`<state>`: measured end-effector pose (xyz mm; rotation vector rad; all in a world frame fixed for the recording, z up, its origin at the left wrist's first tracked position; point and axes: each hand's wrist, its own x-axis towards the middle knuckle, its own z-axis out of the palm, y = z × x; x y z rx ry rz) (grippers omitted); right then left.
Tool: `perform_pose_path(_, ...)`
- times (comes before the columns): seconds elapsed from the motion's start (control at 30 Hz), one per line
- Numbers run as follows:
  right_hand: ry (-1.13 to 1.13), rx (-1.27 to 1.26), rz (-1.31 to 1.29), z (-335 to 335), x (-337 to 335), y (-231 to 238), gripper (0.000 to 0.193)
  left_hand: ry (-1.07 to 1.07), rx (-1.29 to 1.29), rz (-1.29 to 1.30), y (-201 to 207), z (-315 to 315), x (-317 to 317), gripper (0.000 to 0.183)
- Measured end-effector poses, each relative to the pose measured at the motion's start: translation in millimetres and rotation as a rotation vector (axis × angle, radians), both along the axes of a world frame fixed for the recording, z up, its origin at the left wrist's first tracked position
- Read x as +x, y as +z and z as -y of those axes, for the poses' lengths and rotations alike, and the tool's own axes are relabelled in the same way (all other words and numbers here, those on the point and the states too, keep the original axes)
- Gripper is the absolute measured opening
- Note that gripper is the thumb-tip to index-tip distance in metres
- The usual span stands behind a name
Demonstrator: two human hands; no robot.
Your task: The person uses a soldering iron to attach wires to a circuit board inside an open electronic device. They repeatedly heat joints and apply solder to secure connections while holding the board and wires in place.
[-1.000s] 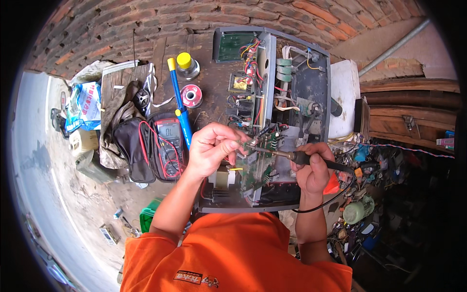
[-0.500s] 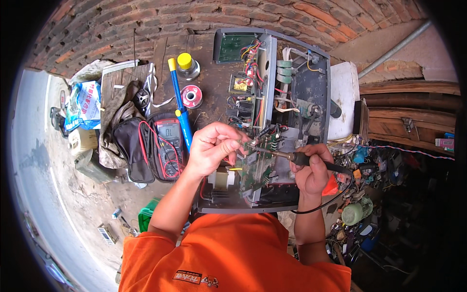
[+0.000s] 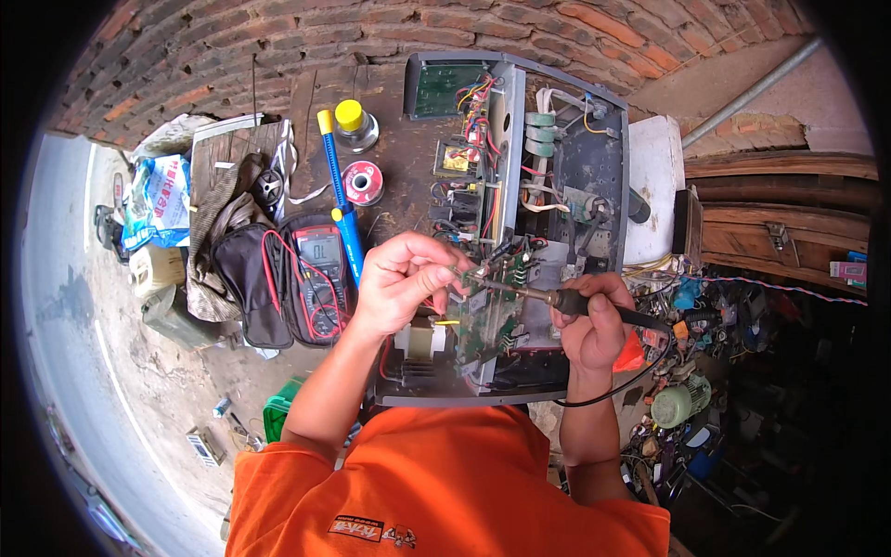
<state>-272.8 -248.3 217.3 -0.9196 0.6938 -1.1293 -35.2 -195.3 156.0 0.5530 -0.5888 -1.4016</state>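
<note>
A soldering iron (image 3: 569,302) with a dark handle is gripped in my right hand (image 3: 597,330), its tip pointing left. The tip meets the area beside the fingertips of my left hand (image 3: 401,283). Thumb and forefinger of that hand are pinched together over the edge of a green circuit board (image 3: 481,325); what is between them is too small to make out. The board sits within an opened grey metal machine housing (image 3: 613,116). Wires and green ring coils (image 3: 540,135) fill the housing's far part. A transformer (image 3: 420,342) lies below my left hand.
On the wooden table (image 3: 385,93) stand a yellow-capped jar (image 3: 357,130), a red solder spool (image 3: 362,183) and a blue desoldering pump (image 3: 348,237). A multimeter (image 3: 320,269) lies in its black case at left. The iron's black cable (image 3: 617,394) loops below my right hand.
Both hands hold nearly the same place and grip. The view has shifted very slightly; nothing was taken up or let go.
</note>
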Motion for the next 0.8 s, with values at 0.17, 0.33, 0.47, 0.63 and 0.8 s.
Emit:
perform_pose_path(0.17,0.009,-0.017,0.007,0.1,0.8,-0.3,0.023,-0.012,0.013,-0.008,1.9,0.4,-0.3,0.009)
perform_pose_path(0.33,-0.005,-0.015,-0.024,0.2,1.3,1.4,0.024,-0.008,0.016,0.000,1.8,0.4,-0.9,0.009)
perform_pose_path(0.47,-0.006,-0.019,-0.015,0.4,0.2,-0.3,0.024,0.006,0.016,0.000,0.3,0.1,-1.8,0.009)
perform_pose_path(0.63,-0.012,-0.014,-0.029,0.3,0.3,1.6,0.024,0.013,0.056,0.016,4.2,-1.7,-2.3,0.010)
perform_pose_path(0.8,0.051,-0.049,-0.041,3.7,-3.7,-0.5,0.023,0.038,0.001,0.078,10.6,-3.2,-4.4,0.009)
